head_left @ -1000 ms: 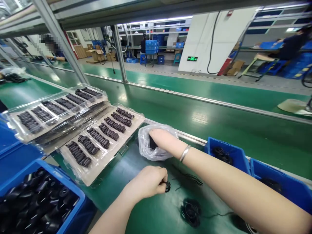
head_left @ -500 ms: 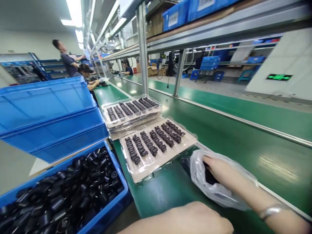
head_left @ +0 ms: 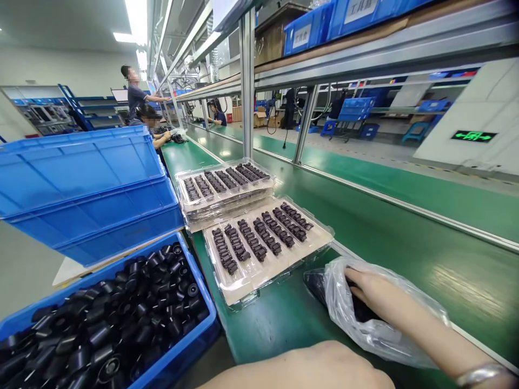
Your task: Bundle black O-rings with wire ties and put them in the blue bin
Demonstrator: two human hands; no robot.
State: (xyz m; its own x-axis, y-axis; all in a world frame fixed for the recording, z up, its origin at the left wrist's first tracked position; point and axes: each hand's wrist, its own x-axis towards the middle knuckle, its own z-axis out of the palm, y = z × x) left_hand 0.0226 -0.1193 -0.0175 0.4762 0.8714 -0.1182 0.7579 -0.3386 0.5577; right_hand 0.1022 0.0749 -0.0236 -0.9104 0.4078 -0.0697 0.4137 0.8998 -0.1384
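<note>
My right hand [head_left: 375, 294] reaches into a crumpled clear plastic bag [head_left: 389, 319] lying on the green bench, its fingers among dark parts inside; whether they grip one is hidden. Only the back of my left hand [head_left: 316, 370] shows at the bottom edge, with its fingers out of sight. Just left of the bag lies a clear blister tray [head_left: 265, 246] holding rows of small black parts. A second, similar tray [head_left: 223, 186] rests on a stack behind it.
A blue bin [head_left: 194, 346] full of black cylindrical parts stands at the lower left, with an empty blue crate [head_left: 85, 189] tilted above it. The green conveyor belt [head_left: 405, 237] runs along the right. Other people work at the far end of the line.
The view has swung left and down, away from the coiled wires and blue bins on the right. My right hand stays in the bag. My left hand has dropped to the bottom edge.
</note>
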